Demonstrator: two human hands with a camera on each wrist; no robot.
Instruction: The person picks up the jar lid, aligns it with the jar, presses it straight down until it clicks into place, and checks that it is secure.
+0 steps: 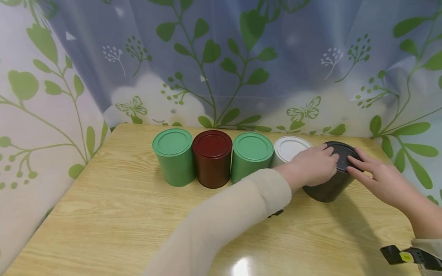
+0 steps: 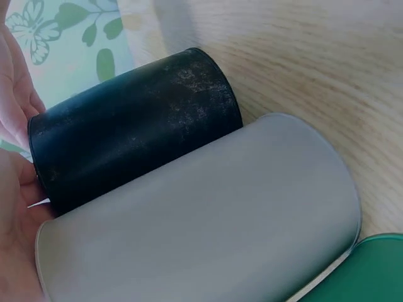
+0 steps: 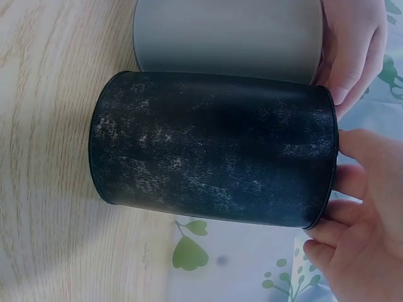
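A black can with a lid (image 1: 328,188) stands at the right end of a row of lidded cans. My left hand (image 1: 314,165) reaches across the white can (image 1: 291,147), and its fingertips rest on the black lid's left side. From the right, my right hand (image 1: 386,180) touches the lid's right side with spread fingers. In the right wrist view, the right hand's fingertips (image 3: 334,233) lie along the rim of the black can (image 3: 214,151), whose side is scuffed. The left wrist view shows the white can (image 2: 201,214) right beside the black can (image 2: 138,126).
Left of the white can stand a green can (image 1: 253,147), a dark red can (image 1: 212,161) and another green can (image 1: 174,157), side by side. They share a wooden table (image 1: 103,222). A leaf-patterned curtain (image 1: 221,69) hangs behind its back edge.
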